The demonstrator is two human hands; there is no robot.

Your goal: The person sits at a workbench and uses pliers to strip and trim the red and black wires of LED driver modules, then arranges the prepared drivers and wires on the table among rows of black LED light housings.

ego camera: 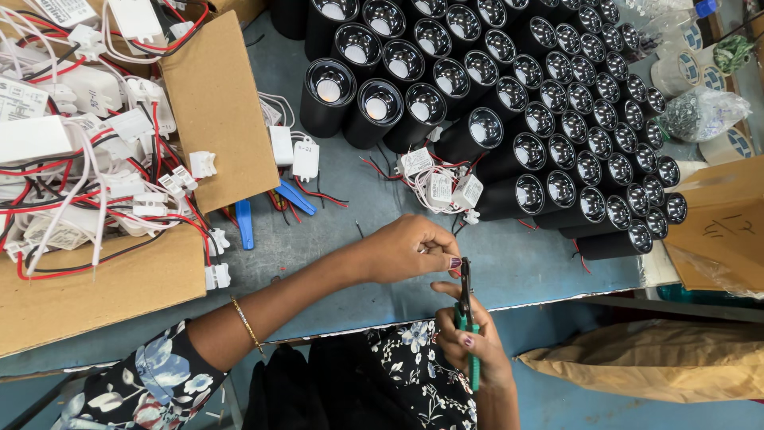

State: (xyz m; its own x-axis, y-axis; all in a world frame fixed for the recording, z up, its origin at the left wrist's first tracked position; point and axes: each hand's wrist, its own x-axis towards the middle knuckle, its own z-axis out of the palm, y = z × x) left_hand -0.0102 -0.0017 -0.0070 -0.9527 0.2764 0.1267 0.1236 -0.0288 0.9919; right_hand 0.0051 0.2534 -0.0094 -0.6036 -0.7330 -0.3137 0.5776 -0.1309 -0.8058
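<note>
Wire between left hand (406, 248) and cutters (466, 312) (barely discernible)

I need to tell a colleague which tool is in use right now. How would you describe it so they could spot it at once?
Start at the near edge of the blue table, just below the block of black cylindrical lamps. The right hand grips green-handled pliers, dark jaws pointing up at the left hand. Unlike the blue tools lying by the cardboard box, it is held.

Whatever the left hand (410, 248) pinches stays hidden inside its curled fingers — too small to tell. The cardboard box (103, 295) of white drivers (wires tangled) runs off the left edge.
</note>
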